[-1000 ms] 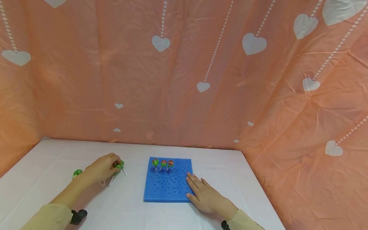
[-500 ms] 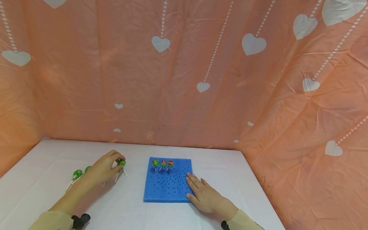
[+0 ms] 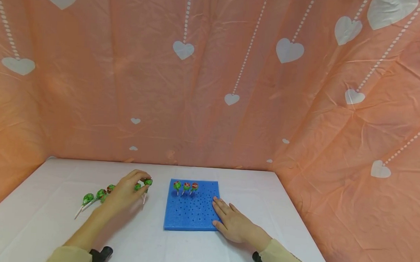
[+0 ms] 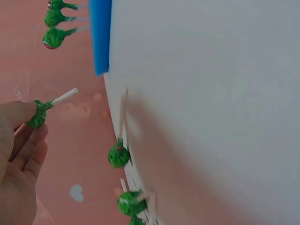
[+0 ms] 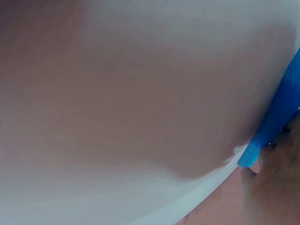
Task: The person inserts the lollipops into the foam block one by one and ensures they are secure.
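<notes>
Pinching green-wrapped lollipop [image 3: 147, 182] by head, left hand [image 3: 126, 190] lifts it beside blue perforated foam board [image 3: 192, 205]; right hand [image 3: 232, 222] lies flat on board edge. We flag risks: stick missing hole, knocking three standing lollipops [image 3: 186, 186].

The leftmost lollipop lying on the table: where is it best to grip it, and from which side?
Probably by the white stick, from above. The leftmost lollipop lies flat on the table, its stick pointing toward the person, free of the other lollipops. Its wrapped head is round and harder to pinch.
</notes>
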Demonstrator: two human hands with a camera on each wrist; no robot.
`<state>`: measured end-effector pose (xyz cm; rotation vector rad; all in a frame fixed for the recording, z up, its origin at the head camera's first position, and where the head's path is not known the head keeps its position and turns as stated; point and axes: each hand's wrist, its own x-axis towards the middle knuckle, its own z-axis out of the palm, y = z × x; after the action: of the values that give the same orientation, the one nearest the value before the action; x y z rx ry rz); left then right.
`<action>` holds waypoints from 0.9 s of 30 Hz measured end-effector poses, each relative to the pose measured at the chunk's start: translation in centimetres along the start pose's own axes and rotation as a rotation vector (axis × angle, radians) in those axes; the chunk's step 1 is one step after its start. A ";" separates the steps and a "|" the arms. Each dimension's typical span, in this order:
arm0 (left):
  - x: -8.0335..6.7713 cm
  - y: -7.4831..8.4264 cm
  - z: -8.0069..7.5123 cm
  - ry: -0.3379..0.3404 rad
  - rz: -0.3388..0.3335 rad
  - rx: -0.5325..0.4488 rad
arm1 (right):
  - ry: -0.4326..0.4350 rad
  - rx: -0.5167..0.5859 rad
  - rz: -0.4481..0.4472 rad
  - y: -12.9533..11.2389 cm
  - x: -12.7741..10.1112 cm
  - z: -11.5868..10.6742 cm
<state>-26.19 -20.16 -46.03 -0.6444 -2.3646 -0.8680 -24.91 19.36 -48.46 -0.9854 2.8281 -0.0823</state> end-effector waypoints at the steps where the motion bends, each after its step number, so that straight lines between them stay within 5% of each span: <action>1: 0.1 0.1 0.2 0.013 0.019 -0.005 | 0.001 0.000 0.000 0.0 0.0 0.0; 20: 1.3 2.4 2.4 0.038 -0.001 -0.051 | 0.007 -0.005 -0.002 0.2 0.1 0.3; 27: 2.1 3.0 3.3 0.047 0.043 -0.072 | 0.008 -0.007 -0.002 0.2 0.1 0.3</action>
<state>-27.03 -15.32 -45.57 -0.6939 -2.2779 -0.9426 -25.09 19.47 -48.79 -0.9913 2.8364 -0.0761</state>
